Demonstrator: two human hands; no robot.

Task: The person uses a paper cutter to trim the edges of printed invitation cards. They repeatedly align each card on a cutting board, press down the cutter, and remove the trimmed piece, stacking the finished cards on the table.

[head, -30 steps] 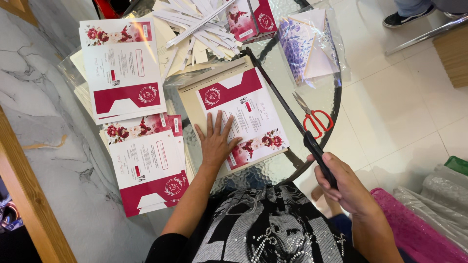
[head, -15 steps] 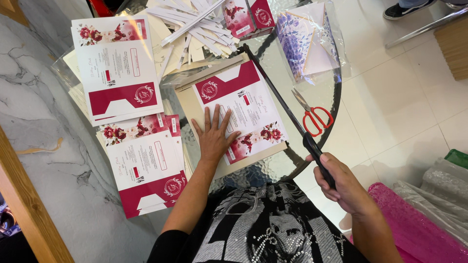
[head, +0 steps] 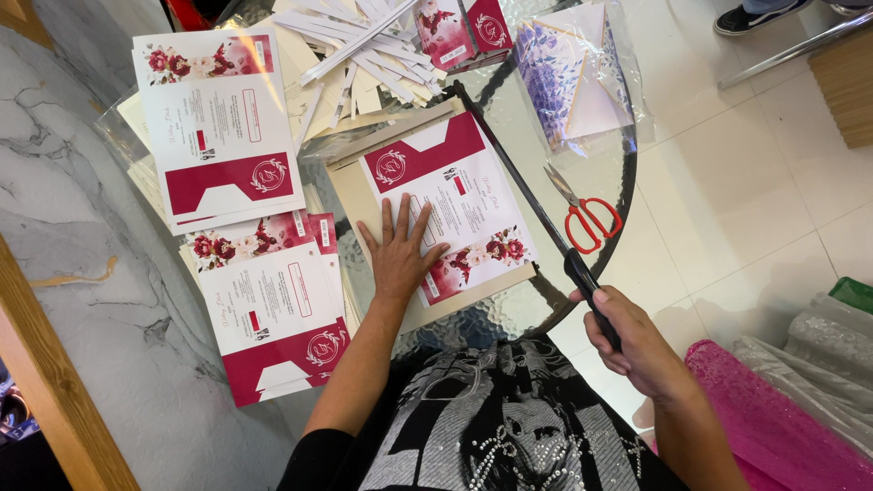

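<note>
My left hand point(head: 398, 252) lies flat, fingers spread, on a printed white-and-crimson card sheet point(head: 455, 195) with floral corners. The sheet rests on the beige board of a paper cutter point(head: 350, 195). My right hand point(head: 627, 341) is closed around the black handle of the cutter's long blade arm point(head: 514, 168), which runs diagonally along the sheet's right edge, lowered close to the board.
Two stacks of similar printed sheets point(head: 218, 123) point(head: 273, 305) lie at the left. Cut paper strips point(head: 364, 55) pile up at the top. Red-handled scissors point(head: 582, 214) and a plastic bag of floral paper point(head: 577, 73) sit on the round glass table point(head: 623, 173). Pink fabric point(head: 773, 427) lies on the floor.
The camera view has shifted slightly. Both hands keep their places; the blade arm stays along the sheet's right edge.
</note>
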